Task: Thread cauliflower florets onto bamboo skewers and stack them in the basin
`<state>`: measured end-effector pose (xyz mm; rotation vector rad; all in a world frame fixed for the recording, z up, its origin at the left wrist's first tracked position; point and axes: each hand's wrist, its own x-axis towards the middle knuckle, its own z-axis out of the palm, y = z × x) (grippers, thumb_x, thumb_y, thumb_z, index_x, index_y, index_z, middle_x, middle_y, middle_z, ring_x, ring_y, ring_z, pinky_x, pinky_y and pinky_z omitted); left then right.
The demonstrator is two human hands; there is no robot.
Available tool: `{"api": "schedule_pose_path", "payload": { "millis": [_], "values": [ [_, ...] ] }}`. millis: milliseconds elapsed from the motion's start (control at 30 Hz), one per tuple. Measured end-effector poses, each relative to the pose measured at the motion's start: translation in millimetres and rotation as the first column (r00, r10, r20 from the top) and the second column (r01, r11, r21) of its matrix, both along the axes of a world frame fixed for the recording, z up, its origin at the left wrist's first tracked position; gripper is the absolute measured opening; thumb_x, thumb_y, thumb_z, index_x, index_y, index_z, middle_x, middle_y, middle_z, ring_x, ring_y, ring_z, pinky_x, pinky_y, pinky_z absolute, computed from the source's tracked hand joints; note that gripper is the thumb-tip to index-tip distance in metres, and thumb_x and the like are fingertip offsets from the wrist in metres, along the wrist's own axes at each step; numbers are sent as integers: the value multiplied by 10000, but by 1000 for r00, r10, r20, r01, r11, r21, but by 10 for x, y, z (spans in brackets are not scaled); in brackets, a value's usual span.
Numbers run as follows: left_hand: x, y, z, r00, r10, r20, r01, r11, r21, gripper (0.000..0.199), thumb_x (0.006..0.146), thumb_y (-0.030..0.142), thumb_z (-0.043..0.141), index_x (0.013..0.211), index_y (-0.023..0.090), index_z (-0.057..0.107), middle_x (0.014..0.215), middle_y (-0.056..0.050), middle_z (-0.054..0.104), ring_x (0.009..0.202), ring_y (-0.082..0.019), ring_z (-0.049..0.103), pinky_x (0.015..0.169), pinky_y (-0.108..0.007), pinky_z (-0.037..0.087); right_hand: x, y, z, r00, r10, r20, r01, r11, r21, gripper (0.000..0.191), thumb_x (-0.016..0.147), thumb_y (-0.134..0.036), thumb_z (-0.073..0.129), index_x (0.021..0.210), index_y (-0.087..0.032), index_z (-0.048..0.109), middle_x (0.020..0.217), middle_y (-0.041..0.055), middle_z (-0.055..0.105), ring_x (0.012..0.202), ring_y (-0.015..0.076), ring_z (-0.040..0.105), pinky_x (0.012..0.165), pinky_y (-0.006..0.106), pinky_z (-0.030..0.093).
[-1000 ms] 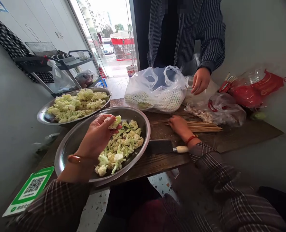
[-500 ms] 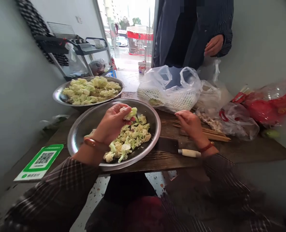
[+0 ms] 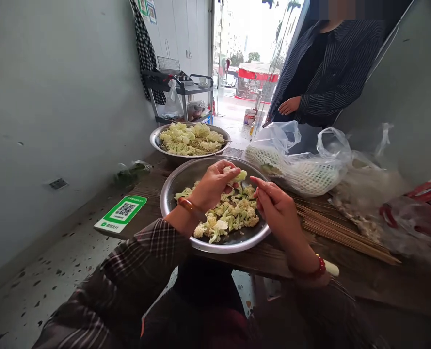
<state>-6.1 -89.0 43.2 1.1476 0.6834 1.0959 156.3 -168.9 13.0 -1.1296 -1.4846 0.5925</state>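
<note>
We see the floret [image 3: 241,177] pinched in the left hand [image 3: 215,182], thumb and fingers together on it, above the near basin [image 3: 166,194]. Its pale green end pokes out to the right, so its long axis, as far as we can judge, runs roughly sideways — towards the right hand [image 3: 275,206]. That is the relation that matters: the right forefinger points left, its tip just beside the floret's exposed end and nearly level with it. We cannot tell whether they touch. The other right fingers are curled in with the thumb (whether something thin is held there, we cannot make out).

Below both hands, the cut cauliflower pieces [image 3: 233,218] lie loose in the basin. The wooden skewers [image 3: 346,232] lie in a bundle on the table [image 3: 273,254], to the right of the right hand and slanting away from it.

Against the picture from half a second ago, the right hand has come off the skewer ends and over the basin's right side, while the left keeps its pinch. Our view has swung as well — more of the left wall shows. The co-worker's hand [image 3: 290,105] hangs beyond the plastic bag [image 3: 298,169]; a second ago it was over the bags.
</note>
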Motion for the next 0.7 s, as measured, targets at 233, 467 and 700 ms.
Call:
{"api": "schedule_pose_path", "payload": {
  "millis": [233,467,700],
  "values": [
    [-104,-25,71,996,-86,12,86,996,-21,410,698,387,851,898,155,577,760,3,615,584,-69,571,437,-162,298,34,306,-80,1000,8,-4,-8,999,-38,299,922,-365,626,1138,-209,761,811,10,627,586,121,646,532,256,549],
    [-109,25,17,998,12,60,-10,999,-41,422,670,354,885,859,151,567,720,11,604,572,-69,566,441,-171,302,13,269,173,992,79,-100,-74,996,47,172,899,-332,669,957,-221,787,776,15,696,612,136,660,565,269,548],
    [-85,-34,53,995,73,62,-71,997,-22,388,694,328,863,851,163,549,708,26,601,569,-68,565,448,-175,310,-27,397,54,989,55,141,-73,989,130,193,935,-309,633,1033,-250,788,859,28,675,605,124,642,534,257,510]
  ]
}}
